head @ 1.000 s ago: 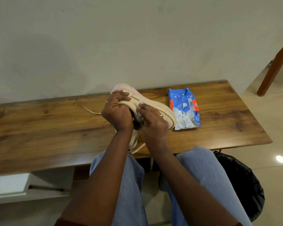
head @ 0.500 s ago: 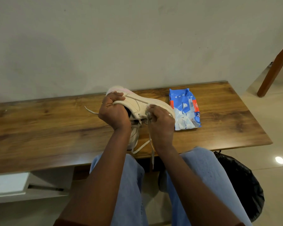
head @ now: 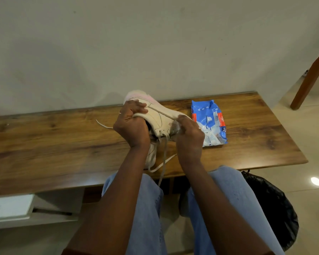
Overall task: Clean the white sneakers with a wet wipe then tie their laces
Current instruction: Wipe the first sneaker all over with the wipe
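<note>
My left hand point(head: 131, 126) grips a white sneaker point(head: 159, 119) by its heel and collar, holding it above the wooden table point(head: 53, 144). My right hand point(head: 189, 134) pinches a crumpled wet wipe point(head: 175, 126) against the sneaker's side near the toe. The sneaker's loose laces point(head: 164, 153) hang down toward my lap. A second white sneaker point(head: 152, 153) lies on the table under my left wrist, mostly hidden. One lace end point(head: 103, 124) trails left on the table.
A blue wet-wipe pack point(head: 208, 122) lies on the table right of my hands. A black bin bag point(head: 271, 208) sits on the floor by my right knee. A wooden leg point(head: 309, 80) stands at the far right. The wall runs along the table's back edge.
The sneaker has turned in my left hand so its side faces up, and its laces now hang down. My right hand with the wipe has moved toward the toe.
</note>
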